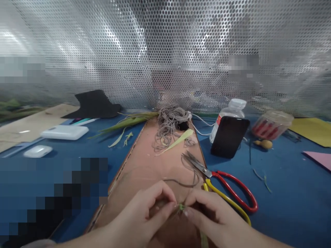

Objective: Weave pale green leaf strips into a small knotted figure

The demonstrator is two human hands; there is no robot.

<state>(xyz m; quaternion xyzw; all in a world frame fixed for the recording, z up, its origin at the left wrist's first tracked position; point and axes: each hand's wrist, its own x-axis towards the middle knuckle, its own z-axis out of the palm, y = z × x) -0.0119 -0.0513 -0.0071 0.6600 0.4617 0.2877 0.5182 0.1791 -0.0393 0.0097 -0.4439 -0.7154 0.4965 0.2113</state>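
Observation:
Close together at the bottom centre, my left hand (pixel 152 210) and my right hand (pixel 212 213) both pinch thumb to finger. Between their fingertips is a small green bit of plant (pixel 181 207), possibly a leaf knotted with thin cord; its detail is too small to make out. A loop of grey cord (pixel 178 182) lies just beyond the fingers. Scissors (pixel 207 172) with one red and one yellow handle rest open beside my right hand, blades pointing away to the left. Under my right palm a pale green strip (pixel 204 239) hangs down, partly hidden.
A tangled heap of grey cord (pixel 172 117) and a pale leaf (pixel 178 141) lie on the brown board (pixel 137 158). To the right, a phone (pixel 230 137) leans on a bottle (pixel 236 106) near a clear tub (pixel 272 124). Perforated metal sheet (pixel 165 51) stands behind.

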